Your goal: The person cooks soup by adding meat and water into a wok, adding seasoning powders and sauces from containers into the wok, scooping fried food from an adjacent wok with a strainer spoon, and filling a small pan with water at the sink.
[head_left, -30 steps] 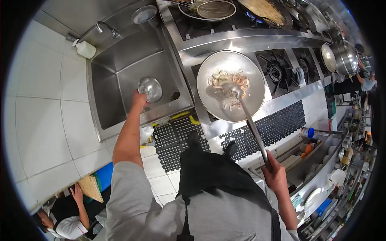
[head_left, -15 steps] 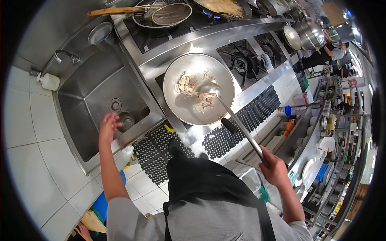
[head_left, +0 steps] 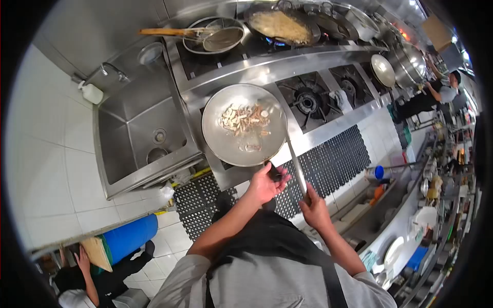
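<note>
A wide metal wok (head_left: 213, 138) sits over the near stove, with sliced mushrooms and browned strips (head_left: 242, 119) gathered in it. My left hand (head_left: 264, 187) is at the wok's short black handle (head_left: 273, 173), the thumb on one side and the fingers curled round the other. Gripped in my right hand (head_left: 315, 211) is a long metal ladle (head_left: 298, 167), its shaft pointing up along the wok's right rim. I cannot make out the ladle's bowl.
Left of the wok is a steel sink (head_left: 120, 138) with a faucet (head_left: 113, 71). Burners (head_left: 308, 102) lie to the right. Behind stand a strainer (head_left: 223, 38) and a frying pan of bubbling food (head_left: 280, 25). One person (head_left: 82, 277) is lower left, another (head_left: 436, 95) far right.
My left hand has moved from above the sink to the wok's handle. My right hand has drawn the ladle out from the food toward the wok's right rim.
</note>
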Demonstrator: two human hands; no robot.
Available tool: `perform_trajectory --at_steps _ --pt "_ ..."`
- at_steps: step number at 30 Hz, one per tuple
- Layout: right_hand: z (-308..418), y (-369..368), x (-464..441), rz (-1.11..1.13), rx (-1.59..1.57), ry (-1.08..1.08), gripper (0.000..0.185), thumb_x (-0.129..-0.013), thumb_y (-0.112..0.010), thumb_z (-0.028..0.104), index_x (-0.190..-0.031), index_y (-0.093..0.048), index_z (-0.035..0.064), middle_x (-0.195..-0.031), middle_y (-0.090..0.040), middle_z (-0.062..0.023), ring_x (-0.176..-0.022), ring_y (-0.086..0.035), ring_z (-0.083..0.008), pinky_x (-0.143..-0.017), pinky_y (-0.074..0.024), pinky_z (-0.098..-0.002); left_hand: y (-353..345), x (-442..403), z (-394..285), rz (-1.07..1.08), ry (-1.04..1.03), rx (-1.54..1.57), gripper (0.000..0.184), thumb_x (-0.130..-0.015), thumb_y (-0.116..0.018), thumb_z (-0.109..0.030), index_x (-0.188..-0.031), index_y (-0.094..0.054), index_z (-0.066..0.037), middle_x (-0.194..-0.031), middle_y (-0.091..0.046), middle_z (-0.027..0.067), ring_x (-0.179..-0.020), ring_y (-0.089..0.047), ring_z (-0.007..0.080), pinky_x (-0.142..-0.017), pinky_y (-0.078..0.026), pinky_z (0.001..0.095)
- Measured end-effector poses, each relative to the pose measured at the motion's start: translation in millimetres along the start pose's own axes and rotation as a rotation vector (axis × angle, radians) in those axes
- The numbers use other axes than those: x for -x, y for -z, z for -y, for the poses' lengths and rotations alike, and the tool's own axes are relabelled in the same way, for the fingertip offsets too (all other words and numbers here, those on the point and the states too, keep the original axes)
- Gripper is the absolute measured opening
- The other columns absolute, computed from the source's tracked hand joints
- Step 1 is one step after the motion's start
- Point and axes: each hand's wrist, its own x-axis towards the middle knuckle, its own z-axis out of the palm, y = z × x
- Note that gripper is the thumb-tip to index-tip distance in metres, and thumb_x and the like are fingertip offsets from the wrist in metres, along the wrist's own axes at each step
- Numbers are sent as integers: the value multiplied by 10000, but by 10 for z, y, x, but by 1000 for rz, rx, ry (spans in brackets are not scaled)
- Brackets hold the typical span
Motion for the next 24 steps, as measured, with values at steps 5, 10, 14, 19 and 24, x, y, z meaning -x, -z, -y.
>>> perform_trajectory --at_steps 5,10,14,19,24 --pt "-437 147 -437 221 -106 290 697 -851 -691 114 -1485 -422 9 -780 -645 -149 -715 -673 -246 -685 -539 -396 -41 -27 -56 -292 -148 182 287 -907 -699 -317 -911 -587 -53 -845 -633 43 -730 -631 185 -531 -468 271" --pt "-287 296 -947 54 440 555 607 -823 -544 64 -1426 -485 79 -1019 -680 -250 -894 -676 -403 -767 -546 -493 179 -39 -368 -163 -30 27 213 -904 -676 -232 -777 -544 -123 -619 -534 -89 -513 -522 41 -446 -376 213" --pt "-189 1132 -544 150 556 551 635 -807 -573 72 -1435 -480 89 -1010 -685 -217 -840 -678 -384 -745 -548 -476 29 59 -332 -296 -5 -64 191 -859 -605 -122 -703 -499 -154 -568 -432 -112 -440 -395 29 -425 -254 224" --pt "-485 1765 137 299 313 554 673 -786 -615 108 -1447 -485 90 -894 -676 -194 -778 -669 -374 -715 -537 -477 -73 224 -132 -246 19 -52 148 -830 -593 -105 -714 -507 -136 -556 -443 -105 -417 -354 51 -428 -235 244" --pt "-580 1755 93 340 499 461 665 -793 -616 120 -1446 -493 104 -931 -695 -192 -815 -675 -382 -739 -540 -475 -294 422 107 -293 38 -125 154 -794 -630 -123 -699 -511 -145 -549 -462 -98 -402 -346 71 -435 -250 247"
